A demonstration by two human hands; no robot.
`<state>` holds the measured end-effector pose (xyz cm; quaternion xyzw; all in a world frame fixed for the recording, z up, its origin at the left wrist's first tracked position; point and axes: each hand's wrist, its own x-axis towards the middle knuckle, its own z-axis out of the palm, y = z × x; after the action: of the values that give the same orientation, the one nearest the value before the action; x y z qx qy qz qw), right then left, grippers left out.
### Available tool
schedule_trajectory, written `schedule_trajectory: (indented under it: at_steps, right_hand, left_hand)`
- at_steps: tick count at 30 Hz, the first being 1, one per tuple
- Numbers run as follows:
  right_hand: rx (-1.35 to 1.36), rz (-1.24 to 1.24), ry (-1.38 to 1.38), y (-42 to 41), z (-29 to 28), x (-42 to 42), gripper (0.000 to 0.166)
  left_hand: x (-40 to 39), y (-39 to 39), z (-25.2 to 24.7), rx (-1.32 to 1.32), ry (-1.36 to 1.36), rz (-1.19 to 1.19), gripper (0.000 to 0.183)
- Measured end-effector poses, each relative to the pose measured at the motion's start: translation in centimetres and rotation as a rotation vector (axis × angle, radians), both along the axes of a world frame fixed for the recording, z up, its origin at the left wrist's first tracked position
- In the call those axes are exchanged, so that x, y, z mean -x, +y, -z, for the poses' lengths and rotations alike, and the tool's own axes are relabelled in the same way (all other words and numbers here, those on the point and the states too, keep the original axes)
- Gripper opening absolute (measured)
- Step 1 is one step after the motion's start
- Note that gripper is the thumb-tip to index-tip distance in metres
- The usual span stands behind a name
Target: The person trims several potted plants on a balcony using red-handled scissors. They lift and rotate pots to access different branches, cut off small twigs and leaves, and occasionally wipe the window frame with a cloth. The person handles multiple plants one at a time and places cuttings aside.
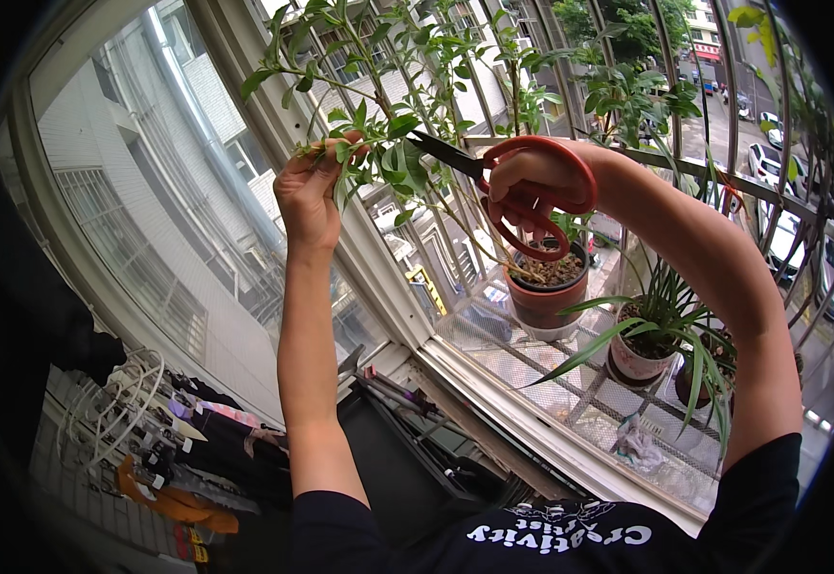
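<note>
My left hand (315, 188) pinches a leafy shoot (338, 147) of a tall potted plant between thumb and fingers. In my right hand (535, 183) are red-handled scissors (578, 172), with fingers through the loops. Their dark blades (445, 152) point left into the foliage, close to the plant's upright stem (382, 100). The blades look nearly together; leaves near the tip hide whether they touch a stem. Below the scissors stands the plant's terracotta-coloured pot (547, 305) with a dark inner rim, its thin stems leaning up and left.
A strappy-leaved plant in a patterned white pot (639, 362) stands on the mesh-covered ledge (488, 337). A crumpled plastic bag (638, 441) lies there too. Metal window bars (664, 86) rise behind the plants. The window frame (381, 287) is at centre; clothes on hangers (119, 402) hang lower left.
</note>
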<state>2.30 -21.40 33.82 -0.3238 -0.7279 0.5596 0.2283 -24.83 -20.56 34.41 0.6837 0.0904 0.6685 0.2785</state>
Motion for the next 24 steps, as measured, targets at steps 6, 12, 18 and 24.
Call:
schedule_trajectory:
  at_steps: [6, 12, 18, 24]
  right_hand:
    - [-0.022, 0.091, 0.127, -2.5, 0.4, -1.3, 0.018]
    - [-0.09, 0.012, 0.131, -4.6, -0.6, -0.2, 0.017]
    - [-0.137, 0.003, 0.061, -3.5, -0.6, 1.3, 0.016]
    - [-0.038, 0.052, 0.066, -2.3, -0.6, 1.9, 0.016]
  left_hand:
    - [-0.5, 0.0, 0.4, -0.082, -0.074, -0.21, 0.013]
    - [-1.5, -0.1, 0.6, -0.054, -0.095, -0.211, 0.014]
    - [-0.9, 0.0, 0.6, -0.058, -0.075, -0.207, 0.014]
    - [-1.5, 0.0, 0.8, -0.085, -0.06, -0.198, 0.013]
